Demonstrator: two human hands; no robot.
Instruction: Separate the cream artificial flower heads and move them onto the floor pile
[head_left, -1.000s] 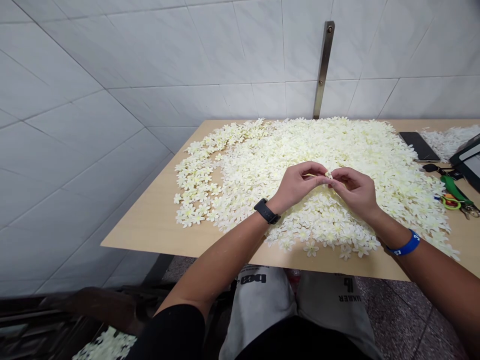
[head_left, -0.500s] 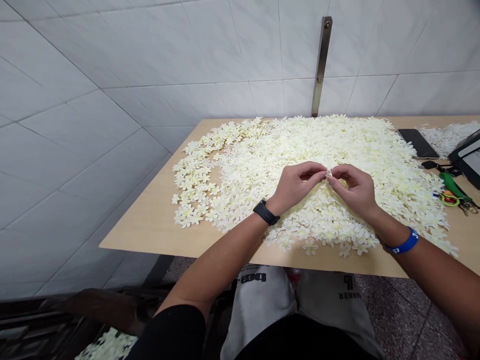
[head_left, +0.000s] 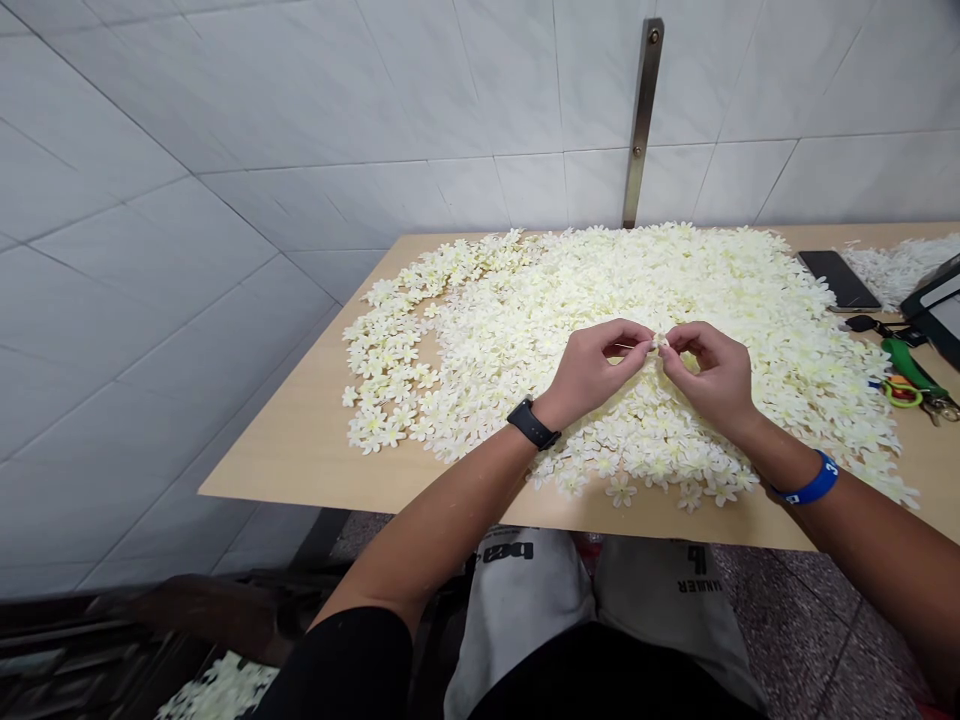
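Over a wide pile of cream-white artificial flowers [head_left: 525, 330], my two hands meet fingertip to fingertip. My left hand [head_left: 600, 358], with a black watch on its wrist, is closed in a pinch on a small white flower [head_left: 659, 341]. From the other side my right hand [head_left: 709, 372] pinches the same flower between thumb and forefinger; a blue band circles that wrist. The fingertips partly cover the flower, so its stem cannot be made out clearly. Loose flowers lie under and around both hands.
The pile rests on a light wooden table [head_left: 300, 440] against a tiled wall. On the right are a black phone [head_left: 838, 280], a heap of thin white pieces [head_left: 904, 268], a green-handled tool [head_left: 913, 366] and a dark box [head_left: 937, 305]. More flowers [head_left: 217, 688] sit low at the left.
My fingertips have drawn slightly apart, and more of the small flower shows between them. Both hands keep their pinch in nearly the same place. The view has tilted a little.
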